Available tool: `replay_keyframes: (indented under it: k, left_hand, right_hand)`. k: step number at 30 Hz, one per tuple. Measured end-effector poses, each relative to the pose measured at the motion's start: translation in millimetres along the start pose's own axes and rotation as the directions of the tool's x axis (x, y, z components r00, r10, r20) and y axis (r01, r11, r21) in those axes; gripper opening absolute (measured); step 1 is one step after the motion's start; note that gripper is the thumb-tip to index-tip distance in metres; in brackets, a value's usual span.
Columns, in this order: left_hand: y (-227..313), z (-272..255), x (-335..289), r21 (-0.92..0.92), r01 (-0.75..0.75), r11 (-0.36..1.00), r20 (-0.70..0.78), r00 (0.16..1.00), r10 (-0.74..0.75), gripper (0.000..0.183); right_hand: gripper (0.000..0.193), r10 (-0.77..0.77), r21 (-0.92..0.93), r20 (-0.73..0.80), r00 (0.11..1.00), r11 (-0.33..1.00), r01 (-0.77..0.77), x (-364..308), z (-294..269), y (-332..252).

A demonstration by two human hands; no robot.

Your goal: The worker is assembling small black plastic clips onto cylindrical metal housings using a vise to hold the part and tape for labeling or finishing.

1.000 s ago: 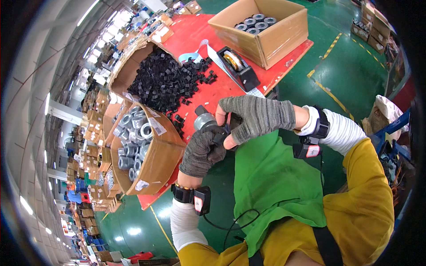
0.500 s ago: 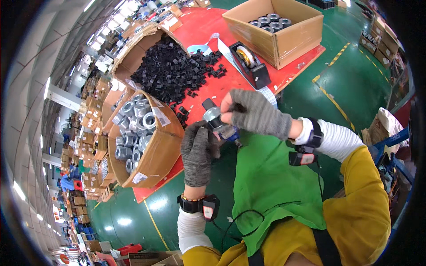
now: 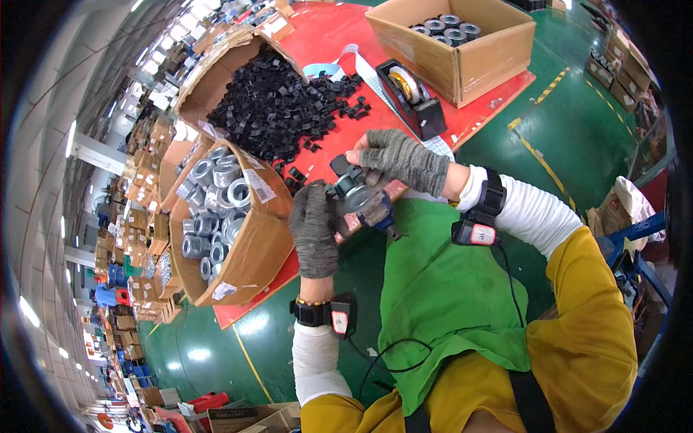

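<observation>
Between my hands a shiny metal sleeve with dark parts (image 3: 355, 193) sits at a small blue clamp-like fixture (image 3: 379, 212) at the table's near edge. A flat black piece (image 3: 338, 164) sticks up beside it. My left hand (image 3: 315, 229), in a grey fingerless glove, is at the sleeve's left side with its fingers curled; whatever they hold is hidden. Above the sleeve, my right hand (image 3: 406, 162), gloved alike, has its fingers drawn together near the black piece. What lies in its grasp is too small to make out.
A carton of metal sleeves (image 3: 216, 285) stands at the left. Behind it, black clips (image 3: 271, 108) spill from a tipped carton onto the red table (image 3: 328, 32). A tape dispenser (image 3: 422, 115), a label strip (image 3: 372, 76) and a carton of finished-looking cylinders (image 3: 498, 54) are farther right.
My right hand has moved slightly left and up, from the sleeve's side toward the black piece. My left hand has shifted a little left and up, and more of the fixture shows.
</observation>
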State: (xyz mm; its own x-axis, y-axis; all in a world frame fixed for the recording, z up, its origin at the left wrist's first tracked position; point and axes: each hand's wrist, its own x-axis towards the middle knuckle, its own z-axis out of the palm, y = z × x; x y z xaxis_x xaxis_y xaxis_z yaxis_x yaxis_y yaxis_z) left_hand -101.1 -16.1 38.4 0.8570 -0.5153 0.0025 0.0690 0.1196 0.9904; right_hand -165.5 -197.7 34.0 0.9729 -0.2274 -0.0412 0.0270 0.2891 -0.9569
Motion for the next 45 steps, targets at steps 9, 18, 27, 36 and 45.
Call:
replay_keyframes:
  k: [9,18,27,36,45]
  left_hand:
    - [9.9,24.6,-44.7,0.321,-0.519,0.792,-0.019,0.833,0.554,0.025]
    - [-108.2,177.1,5.7,-0.313,0.492,0.812,0.371,0.851,-0.373,0.032]
    - [-135.9,206.6,72.2,-0.458,0.378,0.804,0.078,0.919,-0.387,0.053]
    - [-121.9,187.6,93.7,-0.444,0.519,0.731,0.336,0.852,-0.401,0.080]
    - [-90.7,197.4,94.8,-0.404,0.620,0.672,0.321,0.784,-0.531,0.073]
  right_hand:
    - [0.022,-0.235,-0.260,-0.226,0.945,0.950,0.174,-8.7,-92.0,-21.3]
    - [0.039,-0.473,-0.879,-0.159,0.866,0.467,0.094,24.9,-173.4,-7.1]
    - [0.029,-0.416,-0.835,-0.359,0.836,0.544,-0.087,41.8,-158.7,-7.6]
    - [0.019,-0.061,-0.156,-0.322,0.945,0.988,0.010,-121.5,-115.1,-22.5]
    - [0.019,-0.012,-0.139,-0.383,0.924,0.989,-0.045,-172.8,-106.8,20.5]
